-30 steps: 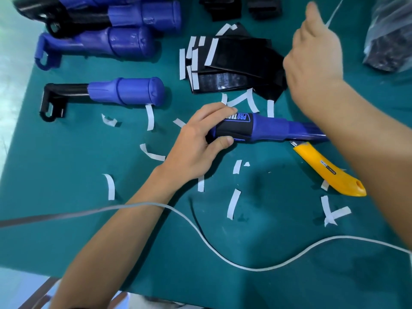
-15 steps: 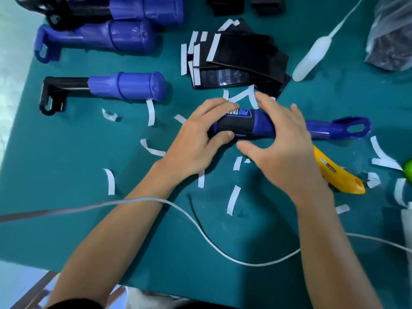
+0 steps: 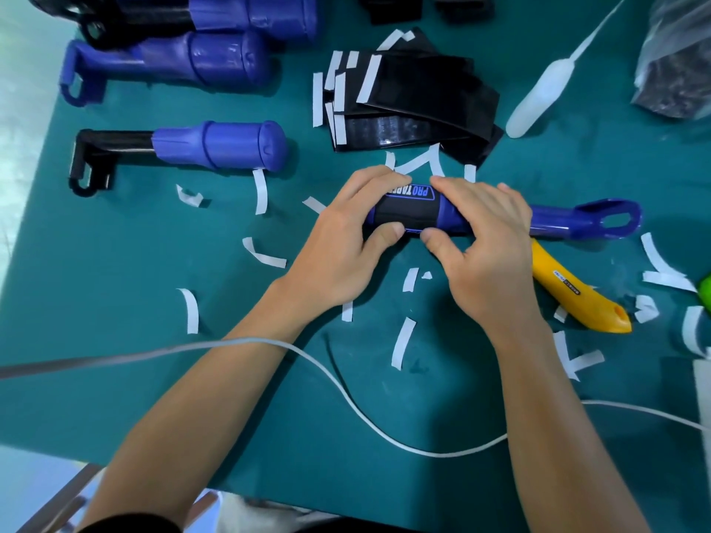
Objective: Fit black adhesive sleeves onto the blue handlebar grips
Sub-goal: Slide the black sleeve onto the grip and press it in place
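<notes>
A blue handlebar grip (image 3: 577, 221) lies across the middle of the green mat, its looped end pointing right. A black adhesive sleeve (image 3: 413, 213) with blue "PRO TAPER" lettering is wrapped around its thick end. My left hand (image 3: 346, 248) grips the left end, fingers over the top and thumb underneath. My right hand (image 3: 484, 244) grips the sleeve's right edge, thumb below and fingers above. A stack of flat black sleeves (image 3: 411, 109) with white backing strips lies just behind. Three more blue grips (image 3: 219, 144) lie at the upper left.
A yellow utility knife (image 3: 577, 290) lies right of my right hand. A white squeeze bottle (image 3: 538, 98) and a clear plastic bag (image 3: 677, 59) sit at the upper right. Several peeled white backing strips (image 3: 400, 344) litter the mat. A white cable (image 3: 346, 394) crosses the front.
My right hand came down from the upper right, leaving the white bottle on the mat, and closed around the sleeved grip. My left hand stayed on the grip's left end.
</notes>
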Action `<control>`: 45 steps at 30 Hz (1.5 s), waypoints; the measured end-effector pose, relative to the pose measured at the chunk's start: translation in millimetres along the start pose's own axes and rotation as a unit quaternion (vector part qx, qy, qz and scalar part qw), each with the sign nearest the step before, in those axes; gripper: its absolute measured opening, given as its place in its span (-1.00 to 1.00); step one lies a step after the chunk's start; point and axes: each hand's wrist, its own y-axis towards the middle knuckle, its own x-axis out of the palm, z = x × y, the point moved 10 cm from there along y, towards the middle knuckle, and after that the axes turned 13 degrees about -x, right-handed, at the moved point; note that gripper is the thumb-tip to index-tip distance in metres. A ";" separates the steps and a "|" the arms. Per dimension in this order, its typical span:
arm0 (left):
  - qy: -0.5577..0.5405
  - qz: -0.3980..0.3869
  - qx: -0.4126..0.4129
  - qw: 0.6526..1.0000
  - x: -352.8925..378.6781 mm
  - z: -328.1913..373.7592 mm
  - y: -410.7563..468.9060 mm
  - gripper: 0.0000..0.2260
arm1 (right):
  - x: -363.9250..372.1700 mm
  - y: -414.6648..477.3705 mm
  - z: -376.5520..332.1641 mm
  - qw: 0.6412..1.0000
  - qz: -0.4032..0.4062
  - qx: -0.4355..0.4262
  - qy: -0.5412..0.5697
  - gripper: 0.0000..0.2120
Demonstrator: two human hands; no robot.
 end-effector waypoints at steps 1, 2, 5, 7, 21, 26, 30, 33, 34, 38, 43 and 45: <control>0.005 0.007 -0.002 1.000 0.3 0.8 -1.2 -0.59 | 0.3 -0.3 -0.2 1.000 0.002 0.000 0.000 -0.55; 0.009 0.014 -0.004 1.000 0.7 1.6 -2.4 -0.58 | 0.7 -0.5 -0.3 1.000 0.003 0.001 -0.001 -0.55; 0.019 0.025 -0.005 0.999 3.0 4.5 -5.0 -0.59 | 0.4 -0.7 -0.4 1.000 0.009 0.002 0.001 -0.56; 0.028 0.030 -0.010 0.999 3.8 4.4 -4.0 -0.56 | 0.2 -0.3 -0.6 1.000 0.014 0.002 0.004 -0.57; -0.016 0.059 -0.011 0.998 -1.1 4.5 0.5 -0.60 | -0.6 -0.8 1.0 0.999 0.032 0.011 0.015 -0.57; -0.030 0.047 -0.031 0.998 -3.2 5.2 1.6 -0.61 | -2.1 0.1 0.1 0.999 0.036 0.008 0.011 -0.60; -0.043 0.040 -0.042 0.997 -5.3 6.3 1.9 -0.63 | -2.0 -0.3 0.3 0.999 0.040 0.011 0.014 -0.61; -0.050 0.035 -0.051 0.997 -6.9 6.6 2.0 -0.64 | -1.6 -0.9 0.0 0.998 0.048 0.019 0.024 -0.63; -0.052 0.032 -0.056 0.997 -7.1 6.5 2.2 -0.64 | -1.8 -1.3 0.3 0.998 0.052 0.022 0.027 -0.63; -0.052 0.026 -0.069 0.996 -8.7 5.3 3.1 -0.64 | -1.8 -2.1 1.0 0.997 0.060 0.034 0.041 -0.63; -0.048 0.026 -0.070 0.996 -8.4 5.8 1.5 -0.65 | -2.7 -2.2 -0.7 0.996 0.069 0.038 0.035 -0.65; -0.043 0.032 -0.068 0.996 -8.7 6.6 0.6 -0.65 | -2.3 -0.9 -4.3 0.997 0.069 0.028 0.012 -0.67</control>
